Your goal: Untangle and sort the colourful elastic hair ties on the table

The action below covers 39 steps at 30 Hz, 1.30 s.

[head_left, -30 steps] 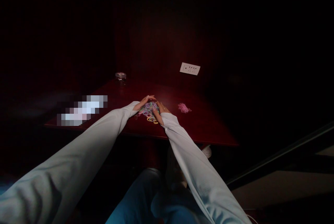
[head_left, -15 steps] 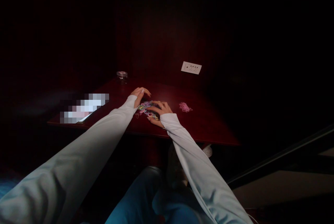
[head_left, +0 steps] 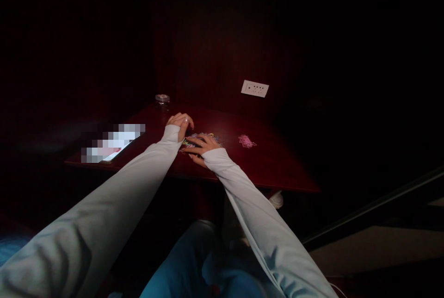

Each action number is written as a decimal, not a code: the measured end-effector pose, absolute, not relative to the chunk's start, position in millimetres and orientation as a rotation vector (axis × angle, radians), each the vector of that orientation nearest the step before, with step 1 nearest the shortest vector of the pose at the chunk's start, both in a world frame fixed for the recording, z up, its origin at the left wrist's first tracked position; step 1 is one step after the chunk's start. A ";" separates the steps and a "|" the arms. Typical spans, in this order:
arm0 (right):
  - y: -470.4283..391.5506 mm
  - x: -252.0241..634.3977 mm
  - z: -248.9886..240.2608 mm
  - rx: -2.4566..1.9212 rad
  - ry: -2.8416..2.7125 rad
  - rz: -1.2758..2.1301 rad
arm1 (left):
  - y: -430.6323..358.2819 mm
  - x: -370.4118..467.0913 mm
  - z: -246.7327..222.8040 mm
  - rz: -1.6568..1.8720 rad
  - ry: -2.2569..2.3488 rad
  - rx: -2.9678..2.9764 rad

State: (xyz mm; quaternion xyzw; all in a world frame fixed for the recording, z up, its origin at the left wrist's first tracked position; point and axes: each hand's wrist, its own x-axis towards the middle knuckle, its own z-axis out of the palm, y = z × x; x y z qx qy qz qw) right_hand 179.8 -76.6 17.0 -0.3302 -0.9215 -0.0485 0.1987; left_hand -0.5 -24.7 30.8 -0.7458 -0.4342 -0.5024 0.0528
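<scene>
A heap of small multicoloured elastic bands [head_left: 214, 138] lies on the dark red table, partly covered by my hands. My right hand [head_left: 204, 145] rests over its near side, palm down, fingers spread and pointing left. To the left of the heap is my left hand [head_left: 180, 122], raised a little, its fingers bent downward and the thumb apart from them; I see nothing in it. A separate small pile of pink elastic bands [head_left: 247, 141] sits to the right of my right hand, touched by neither hand.
At the back left of the table [head_left: 277, 164] stands a clear jar with a lid [head_left: 162, 98]. A lit phone or tablet [head_left: 120, 149], its screen blurred, lies at the left edge. A white power socket [head_left: 255, 88] is on the wall behind.
My left hand has drawn back slightly to the left, its fingers more bent. My right hand has moved left across the multicoloured heap. The pink pile stays put.
</scene>
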 end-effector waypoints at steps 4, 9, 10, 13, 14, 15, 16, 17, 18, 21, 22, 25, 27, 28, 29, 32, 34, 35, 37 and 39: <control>-80.9 181.7 16.7 -1.015 -2.462 -0.158 | -24.0 -1.5 28.8 -1.518 -1.320 -2.287; -81.4 188.2 12.6 -1.179 -2.242 -0.145 | -23.3 -1.6 27.0 -1.505 -1.349 -2.331; -80.6 189.3 11.5 -1.205 -2.203 -0.145 | -23.1 -1.6 27.1 -1.498 -1.350 -2.346; -78.7 192.0 9.4 -1.229 -2.139 -0.156 | -22.7 -1.8 28.0 -1.449 -1.341 -2.408; -78.5 192.7 9.2 -1.231 -2.131 -0.154 | -22.9 -1.8 28.5 -1.438 -1.339 -2.420; -78.6 193.4 9.3 -1.235 -2.124 -0.145 | -23.2 -1.6 28.9 -1.433 -1.339 -2.425; -78.8 194.0 9.7 -1.242 -2.119 -0.132 | -23.7 -1.3 29.4 -1.432 -1.341 -2.425; -79.2 194.8 10.2 -1.250 -2.112 -0.114 | -24.2 -0.9 29.8 -1.434 -1.346 -2.421; -79.6 195.6 10.7 -1.258 -2.100 -0.096 | -24.6 -0.4 30.1 -1.436 -1.351 -2.420; -78.8 198.4 11.0 -1.276 -2.057 -0.046 | -24.8 1.1 30.2 -1.425 -1.357 -2.445; -77.6 199.4 10.5 -1.279 -2.041 -0.034 | -24.4 1.5 29.9 -1.423 -1.360 -2.451; -70.6 202.6 6.3 -1.274 -1.997 -0.002 | -22.2 2.2 28.1 -1.429 -1.373 -2.441; -64.0 204.7 1.8 -1.279 -1.957 0.020 | -20.6 2.4 26.6 -1.430 -1.378 -2.430; -60.6 205.7 -0.7 -1.285 -1.944 0.036 | -19.9 2.5 25.8 -1.429 -1.377 -2.425; -57.5 206.6 -3.1 -1.294 -1.935 0.055 | -19.3 2.6 25.1 -1.426 -1.375 -2.421; -50.5 208.7 -9.4 -1.319 -1.911 0.134 | -17.8 2.7 23.4 -1.404 -1.380 -2.415; -48.5 209.2 -11.9 -1.313 -1.871 0.195 | -17.2 2.8 22.8 -1.377 -1.399 -2.414; -48.2 209.3 -12.5 -1.304 -1.848 0.222 | -17.0 2.8 22.8 -1.363 -1.411 -2.414; -48.4 209.0 -12.5 -1.282 -1.822 0.265 | -17.3 2.7 23.2 -1.340 -1.429 -2.413; -49.1 208.3 -11.5 -1.271 -1.815 0.288 | -18.2 2.3 24.4 -1.321 -1.439 -2.424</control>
